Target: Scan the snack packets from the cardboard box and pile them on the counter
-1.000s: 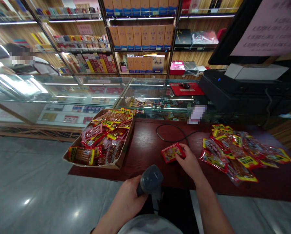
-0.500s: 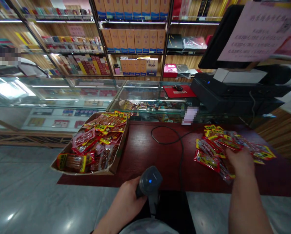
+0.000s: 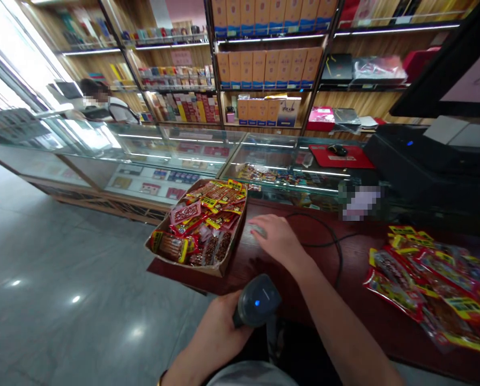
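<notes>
My left hand (image 3: 223, 327) is wrapped around the handle of a dark barcode scanner (image 3: 259, 301) with a blue light on its head. My right hand (image 3: 278, 238) hovers over the counter beside a cardboard box (image 3: 222, 268), its fingers reaching out loosely and nothing visible in them. Snack packets (image 3: 201, 214) in red, yellow and clear wrapping fill that box. To the right, a loose pile of similar snack packets (image 3: 428, 279) lies on the brown countertop (image 3: 344, 300). Between hand and pile runs a black cable (image 3: 338, 252).
Behind the counter stands a glass display case (image 3: 171, 145). A red mat (image 3: 320, 155) with a computer mouse (image 3: 338, 149) lies on it. At the right is a dark monitor (image 3: 436, 69). Boxed goods line the shelves, and another person (image 3: 117, 110) is at the far left.
My right hand has left the packet pile and moved left toward the box. The view has turned left. My left hand keeps hold of the scanner.
</notes>
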`<control>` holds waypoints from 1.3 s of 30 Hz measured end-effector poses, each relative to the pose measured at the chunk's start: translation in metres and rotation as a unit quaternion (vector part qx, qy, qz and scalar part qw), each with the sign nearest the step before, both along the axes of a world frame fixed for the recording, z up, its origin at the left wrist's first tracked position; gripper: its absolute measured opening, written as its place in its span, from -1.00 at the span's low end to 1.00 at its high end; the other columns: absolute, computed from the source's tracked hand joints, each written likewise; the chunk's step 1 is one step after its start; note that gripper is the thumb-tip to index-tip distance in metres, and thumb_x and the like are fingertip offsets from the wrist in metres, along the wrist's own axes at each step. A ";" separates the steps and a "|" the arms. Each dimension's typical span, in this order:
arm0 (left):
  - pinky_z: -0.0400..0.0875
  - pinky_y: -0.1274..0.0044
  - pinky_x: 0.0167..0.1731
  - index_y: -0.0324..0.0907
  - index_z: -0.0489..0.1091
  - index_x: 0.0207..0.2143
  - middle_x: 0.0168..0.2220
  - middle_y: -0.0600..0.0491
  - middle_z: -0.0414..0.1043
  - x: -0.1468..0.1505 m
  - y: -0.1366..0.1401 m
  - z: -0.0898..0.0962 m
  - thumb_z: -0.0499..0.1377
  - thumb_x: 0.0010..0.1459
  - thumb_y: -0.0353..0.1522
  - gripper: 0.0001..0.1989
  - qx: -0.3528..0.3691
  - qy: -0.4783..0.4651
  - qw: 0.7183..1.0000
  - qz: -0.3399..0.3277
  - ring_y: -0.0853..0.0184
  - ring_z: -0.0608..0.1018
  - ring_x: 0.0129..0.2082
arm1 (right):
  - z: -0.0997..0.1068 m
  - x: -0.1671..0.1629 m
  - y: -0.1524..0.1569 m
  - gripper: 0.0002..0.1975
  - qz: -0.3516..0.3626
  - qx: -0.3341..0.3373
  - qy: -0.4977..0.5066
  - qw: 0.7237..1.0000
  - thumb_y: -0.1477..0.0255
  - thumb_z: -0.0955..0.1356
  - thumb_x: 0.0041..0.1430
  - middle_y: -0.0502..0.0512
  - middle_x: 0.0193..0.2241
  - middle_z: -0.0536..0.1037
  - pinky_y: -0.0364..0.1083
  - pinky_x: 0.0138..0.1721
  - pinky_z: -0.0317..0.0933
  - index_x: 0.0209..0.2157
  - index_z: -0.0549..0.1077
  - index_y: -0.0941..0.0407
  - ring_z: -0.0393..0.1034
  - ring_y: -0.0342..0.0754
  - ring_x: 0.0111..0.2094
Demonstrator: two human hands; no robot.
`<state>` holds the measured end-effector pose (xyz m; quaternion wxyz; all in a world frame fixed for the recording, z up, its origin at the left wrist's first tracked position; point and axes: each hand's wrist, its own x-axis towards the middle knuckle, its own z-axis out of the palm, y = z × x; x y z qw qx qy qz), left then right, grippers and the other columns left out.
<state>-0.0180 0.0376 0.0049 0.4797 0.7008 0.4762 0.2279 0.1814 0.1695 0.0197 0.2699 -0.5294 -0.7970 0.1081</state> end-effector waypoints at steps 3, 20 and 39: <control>0.35 0.60 -0.36 -0.21 0.49 -0.35 -0.40 0.10 0.57 -0.009 -0.006 0.000 0.11 -0.04 -0.61 -0.75 0.026 0.005 1.000 0.008 0.35 0.53 -0.42 | 0.008 -0.063 0.029 -0.68 0.183 -0.039 -0.118 0.975 0.46 0.32 0.32 0.03 0.00 0.64 0.04 0.08 0.21 0.04 0.58 -0.06 0.44 0.05 0.07; 0.33 0.62 -0.39 -0.22 0.49 -0.37 -0.41 0.12 0.57 -0.009 -0.009 0.005 0.10 -0.05 -0.60 -0.76 0.031 -0.001 0.999 0.020 0.38 0.52 -0.44 | -0.003 -0.100 0.051 -0.73 0.252 -0.050 -0.282 0.925 0.42 0.37 0.27 0.12 -0.01 0.61 0.06 0.02 0.27 0.00 0.53 0.00 0.41 0.11 0.09; 0.39 0.57 -0.34 -0.25 0.55 -0.35 -0.41 0.09 0.61 -0.010 -0.008 -0.010 0.10 -0.07 -0.61 -0.72 0.024 0.040 0.995 0.087 0.29 0.58 -0.39 | -0.004 -0.066 0.061 -0.68 0.239 -0.088 -0.068 0.965 0.35 0.50 0.21 0.07 -0.18 0.67 -0.16 -0.27 0.24 0.01 0.61 0.05 0.54 -0.03 -0.19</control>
